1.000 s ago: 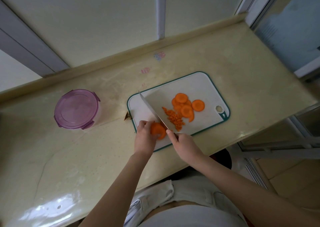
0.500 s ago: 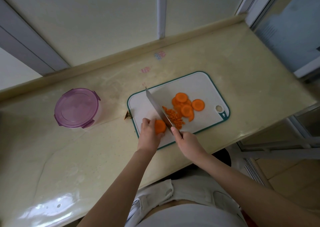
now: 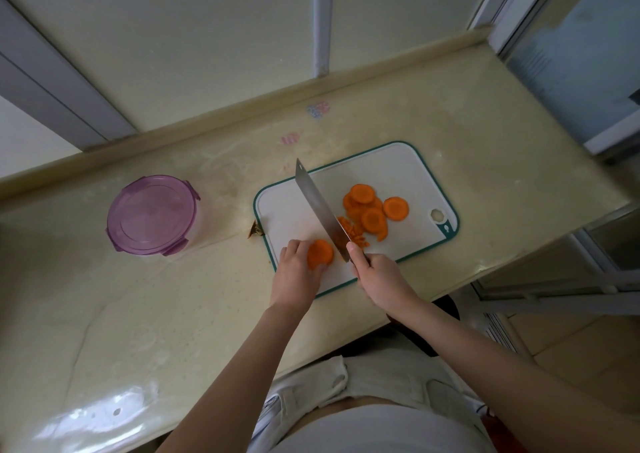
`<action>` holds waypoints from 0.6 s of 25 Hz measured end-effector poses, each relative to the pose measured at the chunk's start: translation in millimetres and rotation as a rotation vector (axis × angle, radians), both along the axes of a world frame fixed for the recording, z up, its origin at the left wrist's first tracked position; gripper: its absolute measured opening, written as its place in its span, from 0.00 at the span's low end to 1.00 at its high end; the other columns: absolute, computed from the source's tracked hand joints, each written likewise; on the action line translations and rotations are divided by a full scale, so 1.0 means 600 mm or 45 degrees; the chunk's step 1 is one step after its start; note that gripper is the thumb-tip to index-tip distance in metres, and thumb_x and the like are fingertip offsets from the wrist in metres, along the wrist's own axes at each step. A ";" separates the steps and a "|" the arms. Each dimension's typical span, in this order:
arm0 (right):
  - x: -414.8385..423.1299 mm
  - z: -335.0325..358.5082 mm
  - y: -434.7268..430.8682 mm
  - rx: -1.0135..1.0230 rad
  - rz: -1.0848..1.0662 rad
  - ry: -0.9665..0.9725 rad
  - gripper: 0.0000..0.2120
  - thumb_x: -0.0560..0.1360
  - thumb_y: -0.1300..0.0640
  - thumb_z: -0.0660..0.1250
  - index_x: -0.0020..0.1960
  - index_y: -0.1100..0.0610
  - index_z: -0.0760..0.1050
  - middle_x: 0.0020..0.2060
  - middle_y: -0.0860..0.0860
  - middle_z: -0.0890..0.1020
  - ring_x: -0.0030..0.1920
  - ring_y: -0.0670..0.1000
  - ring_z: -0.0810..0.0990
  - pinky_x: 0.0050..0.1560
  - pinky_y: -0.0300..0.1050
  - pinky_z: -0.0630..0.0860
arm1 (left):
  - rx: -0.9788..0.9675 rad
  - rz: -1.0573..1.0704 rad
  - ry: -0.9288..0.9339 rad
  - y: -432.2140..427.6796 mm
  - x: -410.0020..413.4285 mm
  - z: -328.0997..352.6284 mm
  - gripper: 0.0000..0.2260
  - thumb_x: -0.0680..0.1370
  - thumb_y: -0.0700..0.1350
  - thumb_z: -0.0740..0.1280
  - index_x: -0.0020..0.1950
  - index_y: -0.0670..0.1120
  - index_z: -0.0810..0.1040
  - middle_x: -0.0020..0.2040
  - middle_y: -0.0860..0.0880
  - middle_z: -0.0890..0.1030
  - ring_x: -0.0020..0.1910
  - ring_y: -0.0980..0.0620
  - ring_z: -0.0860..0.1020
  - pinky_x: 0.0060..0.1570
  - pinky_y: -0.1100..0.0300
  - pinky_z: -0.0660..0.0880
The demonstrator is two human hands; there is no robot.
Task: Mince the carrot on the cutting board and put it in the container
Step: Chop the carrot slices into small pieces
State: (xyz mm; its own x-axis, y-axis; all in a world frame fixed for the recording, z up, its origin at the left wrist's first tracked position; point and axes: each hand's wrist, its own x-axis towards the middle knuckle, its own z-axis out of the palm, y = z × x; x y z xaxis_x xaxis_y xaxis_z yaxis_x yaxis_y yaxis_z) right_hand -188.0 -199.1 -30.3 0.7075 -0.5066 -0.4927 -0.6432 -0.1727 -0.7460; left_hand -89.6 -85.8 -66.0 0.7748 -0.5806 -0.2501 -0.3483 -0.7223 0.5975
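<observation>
Glossy pale-yellow stone countertop [image 3: 450, 123], near edge hidden behind the torso. Round plastic container with translucent purple clip lid [image 3: 152, 215], closed, contents unreadable, well apart to the board's left. White rounded-rectangle plastic cutting board with teal rim [image 3: 398, 162], near-left part covered by both hands. Flat steel broad-bladed knife [image 3: 317, 207], handle hidden inside the gripping right hand [image 3: 377, 274], long axis diagonal, tip pointing far-left. Left hand [image 3: 294, 272], fingers curled on a thick orange carrot disc [image 3: 320, 253] at the board's near side, just left of the blade, near rim hidden. Heap of overlapping round carrot slices [image 3: 372, 219] right of the blade. Small pile of minced carrot [image 3: 349, 231], partly hidden by the blade.
</observation>
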 end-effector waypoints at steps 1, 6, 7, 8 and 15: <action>0.001 0.001 0.001 -0.009 0.010 0.013 0.27 0.80 0.41 0.51 0.28 0.57 0.64 0.20 0.47 0.66 0.19 0.42 0.66 0.27 0.37 0.63 | -0.010 0.022 0.022 0.000 0.001 0.000 0.24 0.77 0.50 0.66 0.70 0.47 0.65 0.64 0.48 0.69 0.63 0.49 0.68 0.59 0.59 0.69; 0.008 0.000 0.022 -0.082 0.076 0.068 0.29 0.81 0.41 0.52 0.26 0.56 0.60 0.21 0.47 0.65 0.22 0.44 0.65 0.28 0.38 0.63 | -0.075 0.051 0.067 0.003 -0.001 -0.008 0.25 0.75 0.47 0.69 0.70 0.46 0.67 0.61 0.46 0.68 0.62 0.48 0.68 0.60 0.59 0.67; 0.009 0.000 0.026 -0.088 0.081 0.065 0.29 0.81 0.42 0.53 0.26 0.56 0.60 0.20 0.47 0.65 0.22 0.44 0.65 0.27 0.37 0.63 | -0.083 0.045 0.069 0.004 -0.001 -0.009 0.25 0.75 0.47 0.69 0.70 0.45 0.67 0.61 0.46 0.68 0.62 0.47 0.67 0.60 0.59 0.67; 0.009 0.002 0.028 -0.099 0.083 0.064 0.29 0.81 0.43 0.53 0.26 0.56 0.60 0.20 0.47 0.65 0.22 0.44 0.65 0.27 0.37 0.62 | -0.091 0.040 0.066 0.004 -0.001 -0.008 0.25 0.75 0.46 0.69 0.70 0.45 0.67 0.61 0.45 0.68 0.62 0.47 0.67 0.60 0.59 0.66; 0.006 0.005 0.015 -0.056 0.037 0.033 0.29 0.80 0.39 0.50 0.28 0.57 0.64 0.21 0.48 0.67 0.22 0.44 0.67 0.31 0.42 0.68 | -0.112 0.141 0.082 0.004 -0.001 -0.004 0.22 0.77 0.46 0.65 0.70 0.44 0.66 0.63 0.46 0.69 0.64 0.49 0.67 0.62 0.60 0.66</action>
State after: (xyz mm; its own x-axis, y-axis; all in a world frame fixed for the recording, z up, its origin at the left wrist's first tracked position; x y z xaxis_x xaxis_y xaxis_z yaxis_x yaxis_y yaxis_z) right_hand -184.4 -190.4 -27.3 0.7097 -0.5078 -0.4884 -0.6562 -0.2241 -0.7206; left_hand -90.1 -83.5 -68.2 0.8193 -0.5142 -0.2535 -0.2282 -0.6981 0.6786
